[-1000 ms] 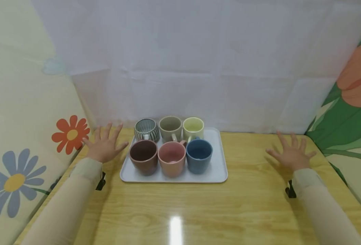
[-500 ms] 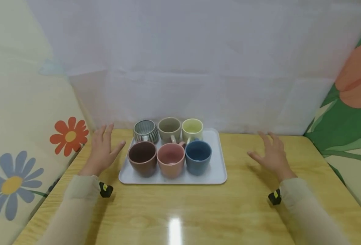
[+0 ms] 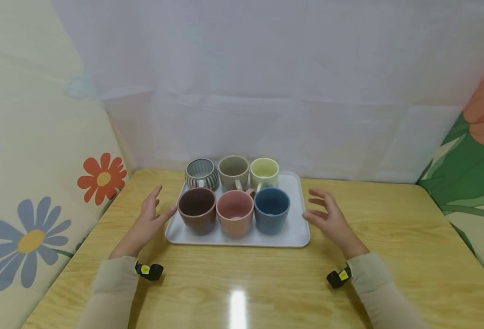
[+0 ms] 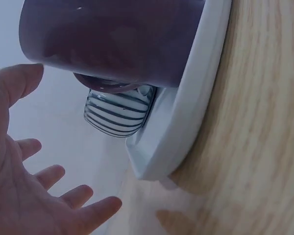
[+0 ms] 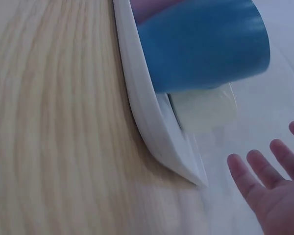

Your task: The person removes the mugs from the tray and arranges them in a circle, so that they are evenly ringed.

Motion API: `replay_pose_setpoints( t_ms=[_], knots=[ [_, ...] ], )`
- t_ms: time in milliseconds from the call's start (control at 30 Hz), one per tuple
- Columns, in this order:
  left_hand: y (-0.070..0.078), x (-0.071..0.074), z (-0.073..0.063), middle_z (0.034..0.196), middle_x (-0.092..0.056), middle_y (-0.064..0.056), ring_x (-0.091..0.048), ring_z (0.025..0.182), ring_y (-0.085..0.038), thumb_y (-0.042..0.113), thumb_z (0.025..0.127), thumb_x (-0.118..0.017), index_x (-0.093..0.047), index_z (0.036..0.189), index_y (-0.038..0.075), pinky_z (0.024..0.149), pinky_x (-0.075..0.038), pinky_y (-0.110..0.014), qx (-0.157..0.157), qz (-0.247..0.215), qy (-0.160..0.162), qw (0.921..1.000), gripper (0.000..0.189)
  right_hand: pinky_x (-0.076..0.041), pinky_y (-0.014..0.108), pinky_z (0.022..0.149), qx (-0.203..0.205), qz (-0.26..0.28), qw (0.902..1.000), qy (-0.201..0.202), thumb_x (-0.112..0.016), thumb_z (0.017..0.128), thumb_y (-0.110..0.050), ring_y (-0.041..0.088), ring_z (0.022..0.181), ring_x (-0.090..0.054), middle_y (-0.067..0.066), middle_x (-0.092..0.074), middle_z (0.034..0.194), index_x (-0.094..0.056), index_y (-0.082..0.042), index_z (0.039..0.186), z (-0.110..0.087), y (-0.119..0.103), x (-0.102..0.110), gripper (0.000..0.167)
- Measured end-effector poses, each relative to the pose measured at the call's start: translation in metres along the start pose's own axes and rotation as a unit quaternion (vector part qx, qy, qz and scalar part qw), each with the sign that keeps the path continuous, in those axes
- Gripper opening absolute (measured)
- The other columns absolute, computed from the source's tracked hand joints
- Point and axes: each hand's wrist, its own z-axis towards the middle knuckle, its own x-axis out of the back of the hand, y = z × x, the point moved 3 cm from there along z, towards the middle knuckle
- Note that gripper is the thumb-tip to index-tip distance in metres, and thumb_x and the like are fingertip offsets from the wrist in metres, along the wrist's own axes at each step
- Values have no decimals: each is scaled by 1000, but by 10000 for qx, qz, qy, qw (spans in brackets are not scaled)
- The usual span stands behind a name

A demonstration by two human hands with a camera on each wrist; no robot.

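Observation:
A white tray [image 3: 299, 228] on the wooden table carries several mugs in two rows. In front stand a brown mug [image 3: 197, 212], a pink mug [image 3: 235, 214] and a blue mug [image 3: 272, 212]. Behind them are a striped grey cup [image 3: 202, 176], an olive-grey mug [image 3: 233, 172] and a pale yellow mug [image 3: 264, 171]. My left hand [image 3: 146, 224] is beside the tray's left side, fingers apart, thumb close to the brown mug. At the right side my right hand [image 3: 332, 221] has its thumb and fingers spread near the tray's edge, right of the blue mug. Both hands hold nothing.
Wooden table [image 3: 209, 288] extends in front of the tray and to both sides. A white cloth [image 3: 266, 91] hangs right behind it. Flower-patterned cloth [image 3: 32, 160] covers the left side, with more patterned cloth [image 3: 472, 164] at the right.
Both hands have moved inward toward the tray, the right hand by much more. Their widely splayed fingers have become less spread. The mugs and tray keep their places on the table.

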Motion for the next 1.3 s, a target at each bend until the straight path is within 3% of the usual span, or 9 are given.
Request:
replay_pose_setpoints(
  t_ms=[200, 267, 433, 633, 733, 867, 967, 1167, 1300],
  knots=[
    [-14, -6, -4, 167, 5, -23, -10, 149, -53, 41, 104, -57, 9, 163, 14, 113, -18, -73, 309, -482, -414, 9975, 93, -44, 53, 109, -142, 370, 9988, -286, -74, 90, 3, 45, 137, -40, 28, -33, 155, -33, 1, 152, 4, 7, -23, 75],
    [-18, -8, -4, 167, 1, -24, -12, 149, -52, 40, 104, -57, 8, 163, 12, 114, -18, -72, 350, -584, -576, 9960, 92, -41, 56, 110, -222, 398, 9981, -404, -76, 88, 2, 45, 138, -39, 26, -33, 155, -31, 0, 153, 6, 8, -29, 79],
    [-27, -8, -3, 165, -9, -29, -16, 150, -49, 37, 105, -56, 4, 163, 7, 117, -17, -68, 354, -799, -734, 9935, 88, -41, 52, 112, -687, 249, 9958, -545, -84, 84, -8, 39, 139, -41, 18, -36, 154, -31, -9, 154, 10, 12, -42, 88],
    [-38, -8, -8, 164, -20, -28, -19, 150, -45, 35, 106, -55, -8, 162, 0, 119, -20, -62, 350, -712, -865, 9931, 81, -44, 46, 111, -1121, 311, 9907, -706, -89, 79, -13, 40, 137, -45, 17, -38, 153, -33, -12, 154, 11, 17, -56, 93],
    [-41, -8, -9, 164, -22, -26, -22, 150, -44, 32, 104, -58, -14, 161, 0, 118, -32, -33, 269, -677, -950, 9928, 79, -46, 46, 109, -1138, 222, 9909, -679, -91, 77, -15, 40, 135, -47, 16, -42, 150, -35, -12, 153, 12, 16, -60, 94],
    [-45, -8, -9, 165, -20, -25, -23, 149, -44, 24, 101, -66, -15, 161, 0, 99, -34, -5, 95, -1023, -1075, 9889, 82, -47, 47, 108, -1049, 14, 9930, -551, -92, 76, -16, 37, 133, -48, 12, -47, 146, -37, -14, 152, 14, 14, -64, 94],
    [-48, -7, -10, 166, -17, -23, -24, 149, -44, 20, 98, -70, -14, 161, 1, 99, -37, -6, 41, -1164, -1188, 9861, 87, -45, 48, 109, -1053, -42, 9933, -477, -93, 75, -17, 36, 136, -46, 9, -47, 149, -35, -16, 152, 14, 14, -67, 97],
    [-48, -7, -11, 167, -17, -18, -23, 150, -42, 23, 93, -76, -18, 162, 4, 101, -35, -7, 156, -1065, -1181, 9872, 92, -40, 53, 112, -996, -12, 9942, -406, -93, 75, -18, 36, 141, -41, 10, -43, 152, -32, -15, 154, 14, 11, -72, 100],
    [-48, -7, -11, 167, -19, -20, -24, 150, -42, 22, 92, -77, -20, 161, 3, 100, -33, -4, 72, -913, -1151, 9891, 91, -41, 53, 111, -986, -154, 9945, -331, -93, 74, -21, 35, 138, -44, 8, -46, 151, -34, -17, 153, 14, 11, -73, 98]
  ],
)
